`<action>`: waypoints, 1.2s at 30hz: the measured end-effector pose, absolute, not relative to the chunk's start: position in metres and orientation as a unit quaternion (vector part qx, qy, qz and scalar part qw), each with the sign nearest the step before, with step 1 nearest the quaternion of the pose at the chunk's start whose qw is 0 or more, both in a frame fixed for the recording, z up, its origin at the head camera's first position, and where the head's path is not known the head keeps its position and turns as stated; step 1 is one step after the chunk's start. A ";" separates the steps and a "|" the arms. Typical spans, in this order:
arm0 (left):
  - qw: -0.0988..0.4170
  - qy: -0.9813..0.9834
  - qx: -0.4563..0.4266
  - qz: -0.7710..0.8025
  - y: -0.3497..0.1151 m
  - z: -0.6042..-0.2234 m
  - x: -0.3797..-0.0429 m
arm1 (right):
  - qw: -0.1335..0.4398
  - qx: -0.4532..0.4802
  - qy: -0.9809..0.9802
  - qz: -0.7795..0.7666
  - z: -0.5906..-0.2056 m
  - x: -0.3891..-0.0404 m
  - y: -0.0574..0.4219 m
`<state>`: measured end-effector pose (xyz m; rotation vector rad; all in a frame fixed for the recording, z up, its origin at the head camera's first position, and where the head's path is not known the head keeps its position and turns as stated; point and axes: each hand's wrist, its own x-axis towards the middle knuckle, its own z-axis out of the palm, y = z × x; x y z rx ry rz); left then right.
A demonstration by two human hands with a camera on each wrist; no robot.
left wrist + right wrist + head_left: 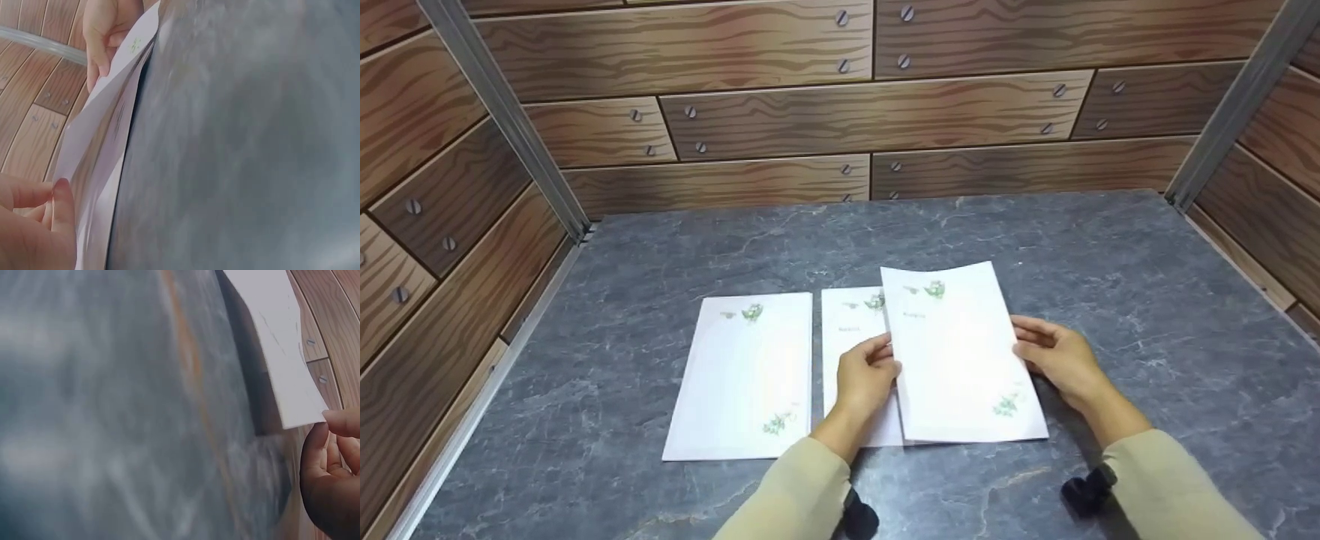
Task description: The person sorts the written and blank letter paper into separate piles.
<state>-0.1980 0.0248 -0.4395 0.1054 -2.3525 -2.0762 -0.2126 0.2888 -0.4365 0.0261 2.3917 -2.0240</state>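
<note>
Head view: a left paper (750,367) lies just beside a middle paper (849,321), partly covered by a raised sheet (960,356). The left hand (864,376) and right hand (1059,361) pinch the sheet's opposite edges. Table (577,390) grey, veined; plank-patterned walls (780,124) behind and both sides. Count: two metal posts (502,109), three papers including the sheet.

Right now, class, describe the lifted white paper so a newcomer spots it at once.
On the grey marbled tabletop, below the brown wood-patterned wall, find the rightmost rectangular white paper sheet with green print. It overlaps the middle white sheet. Unlike that and the leftmost white sheet, it is lifted, pinched at its side edges by the person's left grip and right grip.
</note>
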 end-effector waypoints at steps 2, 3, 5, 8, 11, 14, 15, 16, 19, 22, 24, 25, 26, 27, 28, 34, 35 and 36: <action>0.000 -0.744 0.038 -0.667 0.029 -0.439 -0.197 | 0.005 0.009 0.763 -0.647 -0.437 -0.212 0.293; -0.001 -0.741 0.039 -0.670 0.032 -0.439 -0.197 | 0.007 0.009 0.762 -0.648 -0.437 -0.212 0.295; -0.001 -0.736 0.043 -0.675 0.036 -0.439 -0.196 | 0.010 0.012 0.761 -0.649 -0.437 -0.211 0.299; -0.001 -0.731 0.045 -0.681 0.041 -0.439 -0.196 | 0.012 0.015 0.759 -0.651 -0.438 -0.210 0.305; 0.002 -0.730 0.046 -0.682 0.047 -0.440 -0.195 | 0.015 0.014 0.757 -0.653 -0.439 -0.209 0.311; 0.004 -0.729 0.044 -0.683 0.054 -0.440 -0.194 | 0.019 0.015 0.756 -0.654 -0.439 -0.209 0.317; 0.006 -0.730 0.044 -0.683 0.056 -0.440 -0.194 | 0.020 0.017 0.757 -0.653 -0.438 -0.209 0.319; 0.009 -0.730 0.042 -0.682 0.058 -0.439 -0.194 | 0.022 0.019 0.758 -0.652 -0.438 -0.209 0.321; 0.011 -0.729 0.043 -0.683 0.063 -0.439 -0.193 | 0.026 0.023 0.759 -0.650 -0.437 -0.209 0.327; 0.007 -0.729 0.042 -0.683 0.067 -0.438 -0.193 | 0.029 0.023 0.757 -0.652 -0.436 -0.209 0.332; 0.007 -0.729 0.041 -0.683 0.070 -0.438 -0.192 | 0.030 0.020 0.756 -0.653 -0.436 -0.209 0.335; 0.008 -0.731 0.039 -0.681 0.071 -0.438 -0.192 | 0.030 0.018 0.755 -0.655 -0.435 -0.209 0.336; 0.009 -0.732 0.039 -0.680 0.072 -0.438 -0.192 | 0.030 0.016 0.757 -0.653 -0.436 -0.209 0.337; 0.007 -0.731 0.041 -0.681 0.073 -0.439 -0.192 | 0.030 0.015 0.759 -0.650 -0.436 -0.209 0.339; 0.010 -0.732 0.042 -0.680 0.074 -0.439 -0.193 | 0.030 0.013 0.758 -0.651 -0.436 -0.209 0.340; 0.019 -0.741 0.045 -0.670 0.085 -0.438 -0.193 | 0.030 0.016 0.758 -0.651 -0.437 -0.209 0.349; 0.019 -0.743 0.045 -0.667 0.087 -0.438 -0.193 | 0.030 0.018 0.759 -0.650 -0.437 -0.209 0.350; 0.015 -0.744 0.047 -0.667 0.088 -0.437 -0.193 | 0.030 0.019 0.759 -0.650 -0.437 -0.209 0.351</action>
